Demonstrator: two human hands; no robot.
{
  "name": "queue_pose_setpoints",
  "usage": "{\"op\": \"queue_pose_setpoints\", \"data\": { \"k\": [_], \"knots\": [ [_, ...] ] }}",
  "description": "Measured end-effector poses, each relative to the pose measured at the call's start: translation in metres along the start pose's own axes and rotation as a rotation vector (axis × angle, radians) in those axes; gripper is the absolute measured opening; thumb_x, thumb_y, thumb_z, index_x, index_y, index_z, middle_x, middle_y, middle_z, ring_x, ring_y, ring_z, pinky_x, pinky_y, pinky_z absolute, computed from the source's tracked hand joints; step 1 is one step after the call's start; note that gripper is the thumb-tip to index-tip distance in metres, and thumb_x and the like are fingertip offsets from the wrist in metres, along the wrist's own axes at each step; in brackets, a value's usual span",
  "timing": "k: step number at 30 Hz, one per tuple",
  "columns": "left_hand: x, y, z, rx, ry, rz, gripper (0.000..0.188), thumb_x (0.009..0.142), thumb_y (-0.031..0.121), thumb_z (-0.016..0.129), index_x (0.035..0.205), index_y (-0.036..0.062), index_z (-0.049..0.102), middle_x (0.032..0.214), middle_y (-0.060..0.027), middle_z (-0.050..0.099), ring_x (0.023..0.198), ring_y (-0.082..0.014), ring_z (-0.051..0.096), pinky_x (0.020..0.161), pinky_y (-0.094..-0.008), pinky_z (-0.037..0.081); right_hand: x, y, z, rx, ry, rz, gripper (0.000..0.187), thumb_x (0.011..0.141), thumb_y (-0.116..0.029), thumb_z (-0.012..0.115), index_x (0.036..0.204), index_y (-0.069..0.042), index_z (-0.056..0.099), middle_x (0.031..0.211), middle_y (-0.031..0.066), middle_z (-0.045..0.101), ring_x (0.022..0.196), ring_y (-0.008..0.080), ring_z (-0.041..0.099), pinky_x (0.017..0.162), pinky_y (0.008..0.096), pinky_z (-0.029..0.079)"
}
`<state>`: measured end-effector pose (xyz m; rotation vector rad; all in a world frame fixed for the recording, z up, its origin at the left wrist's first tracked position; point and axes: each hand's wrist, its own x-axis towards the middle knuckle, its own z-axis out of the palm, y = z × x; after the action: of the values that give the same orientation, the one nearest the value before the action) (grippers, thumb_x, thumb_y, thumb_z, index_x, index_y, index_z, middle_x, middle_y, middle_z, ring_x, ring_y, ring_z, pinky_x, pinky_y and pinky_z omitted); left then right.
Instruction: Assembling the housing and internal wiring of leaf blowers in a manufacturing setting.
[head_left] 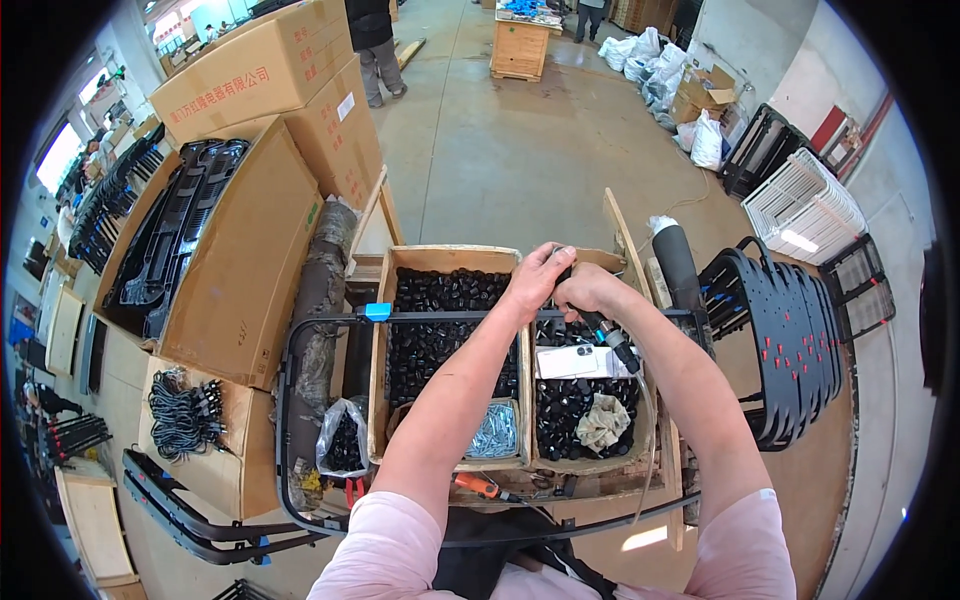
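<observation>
My left hand (538,282) is closed in a pinch beyond the far bar of a black tubular frame (460,316). A small dark part shows at its fingertips, too hidden to name. Against it, my right hand (592,290) is closed around the front of a dark air screwdriver (620,348), whose tail points back toward me. A clear hose (650,412) trails from that tail. The frame lies across wooden bins, with a blue clip (377,312) on its far bar. Below my hands, a white phone (566,362) rests on black plastic caps (560,405).
More black caps (450,290) fill the left bin, with a box of screws (492,430) at its near end. An orange screwdriver (480,486) lies closer to me. Large cartons (240,260) stand left; black racks (785,345) stand right. Another person (375,50) stands far off.
</observation>
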<state>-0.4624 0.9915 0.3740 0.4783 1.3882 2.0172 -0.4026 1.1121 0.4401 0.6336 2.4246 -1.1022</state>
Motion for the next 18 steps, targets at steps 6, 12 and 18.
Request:
{"op": "queue_pose_setpoints", "data": {
  "k": [6,12,18],
  "knots": [
    [-0.007,0.013,0.004,-0.039,-0.035,-0.045,0.035,0.103,0.037,0.066,0.113,0.0037,0.069,0.106,-0.0050,0.068,0.099,-0.0154,0.060,0.088,-0.0323,0.051,-0.015,-0.006,-0.004,0.031,0.005,0.013,0.015,0.074,-0.013,0.068,0.071,0.001,0.069,0.071,0.0138,0.071,0.063,0.0221,0.070,0.059,0.0365,0.053],
    [-0.023,0.031,0.013,-0.011,-0.062,0.125,0.032,0.103,0.035,0.067,0.107,0.0036,0.069,0.099,-0.0022,0.067,0.091,-0.0122,0.059,0.083,-0.0300,0.050,-0.065,-0.028,-0.006,-0.269,0.214,-0.106,0.025,0.073,-0.014,0.072,0.088,0.005,0.070,0.079,0.0159,0.072,0.067,0.0245,0.071,0.065,0.0379,0.056],
    [-0.140,0.022,0.066,-0.063,-0.290,-0.019,0.031,0.104,0.032,0.069,0.116,0.0029,0.067,0.105,-0.0008,0.064,0.098,-0.0098,0.055,0.089,-0.0291,0.049,-0.213,-0.006,0.020,-0.459,0.171,0.025,0.044,0.081,-0.035,0.069,0.095,0.007,0.072,0.089,0.0292,0.072,0.092,0.0442,0.072,0.083,0.0504,0.056]
  ]
}}
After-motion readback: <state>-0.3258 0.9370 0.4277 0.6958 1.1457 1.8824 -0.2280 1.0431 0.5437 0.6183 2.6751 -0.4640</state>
